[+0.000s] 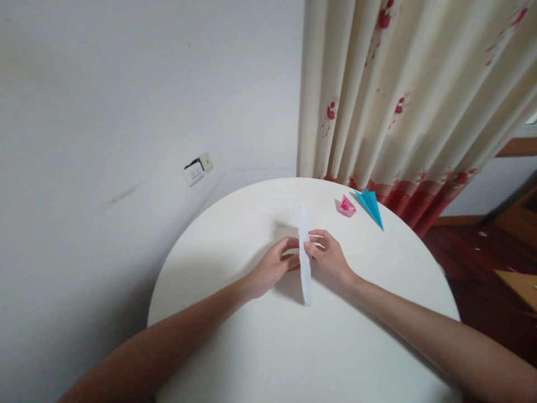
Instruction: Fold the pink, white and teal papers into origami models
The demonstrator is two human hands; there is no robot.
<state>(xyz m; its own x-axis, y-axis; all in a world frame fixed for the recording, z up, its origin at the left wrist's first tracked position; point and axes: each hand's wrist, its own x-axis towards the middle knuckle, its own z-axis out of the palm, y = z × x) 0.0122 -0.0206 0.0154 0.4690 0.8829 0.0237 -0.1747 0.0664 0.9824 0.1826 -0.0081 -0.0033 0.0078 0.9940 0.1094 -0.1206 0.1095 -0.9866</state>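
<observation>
A narrow white piece of folded paper [305,274] stands nearly on edge above the middle of the table, its long side running away from me. My left hand [272,263] grips it from the left, thumb and fingers curved toward its edge; those fingertips are partly hidden behind the paper. From the right, my right hand [329,252] pinches the paper, with its thumb and fingers at the near face. Farther back on the right sit a small pink folded paper piece [347,207] and a blue paper plane [371,208], both apart from my hands.
The round white table [235,224] is close to a pale wall [146,84] with a socket plate [194,174]. A cream curtain [369,112] with red flowers hangs behind the table. Dark red floor [461,246] and a wooden piece of furniture [518,285] show at right.
</observation>
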